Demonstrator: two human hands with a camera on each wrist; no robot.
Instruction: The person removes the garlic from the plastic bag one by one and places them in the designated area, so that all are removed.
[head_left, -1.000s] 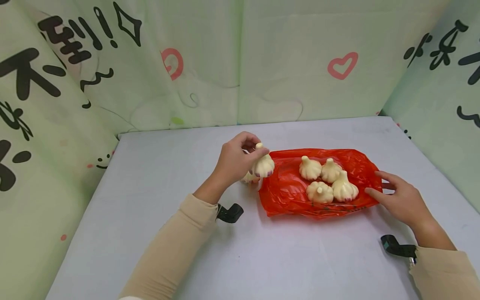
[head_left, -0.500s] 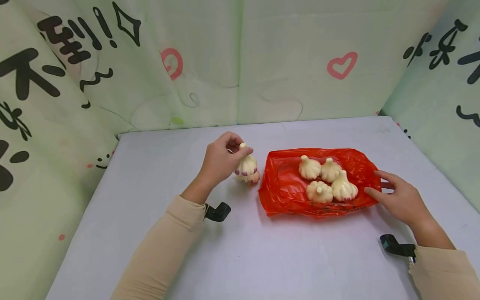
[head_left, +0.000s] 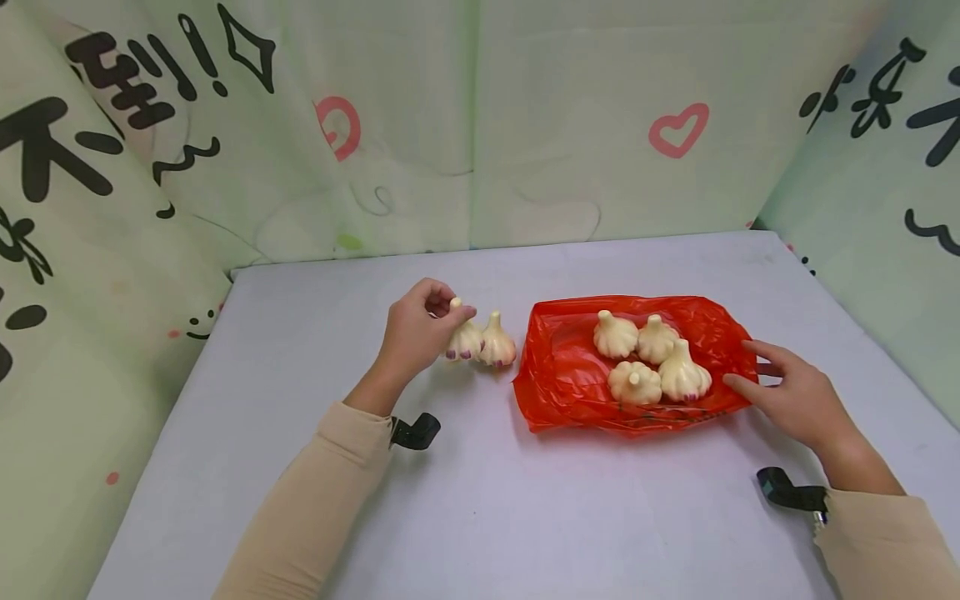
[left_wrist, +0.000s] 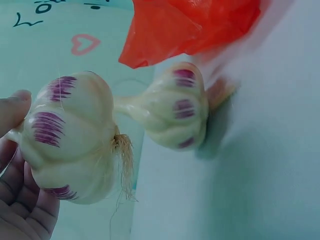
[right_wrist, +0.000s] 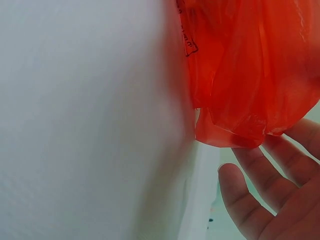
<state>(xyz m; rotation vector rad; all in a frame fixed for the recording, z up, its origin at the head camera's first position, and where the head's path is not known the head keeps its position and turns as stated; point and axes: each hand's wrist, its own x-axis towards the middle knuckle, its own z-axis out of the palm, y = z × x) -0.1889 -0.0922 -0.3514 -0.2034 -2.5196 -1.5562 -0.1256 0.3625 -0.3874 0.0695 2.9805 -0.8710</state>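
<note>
Probably the likeliest slip lies with the left hand (head_left: 420, 327), which pinches the held garlic bulb (head_left: 467, 342) by its narrow stem (head_left: 456, 303); a loose pinch could let it swing or drop onto the worktop (head_left: 480, 500). At its 3 o'clock, just beside it, stands the upright bulb (head_left: 497, 342), so a careless release might topple that (the dangling roots (left_wrist: 124, 150) could also keep a bulb from sitting flat). Farther towards 3 o'clock lies the red bag (head_left: 555, 404) with 4 bulbs (head_left: 616, 337) inside. The right hand (head_left: 798, 400) touches its 3 o'clock end, fingers (right_wrist: 265, 175) nearly straight; should it lift or tug, the thin plastic could tilt and roll those 4 together.
</note>
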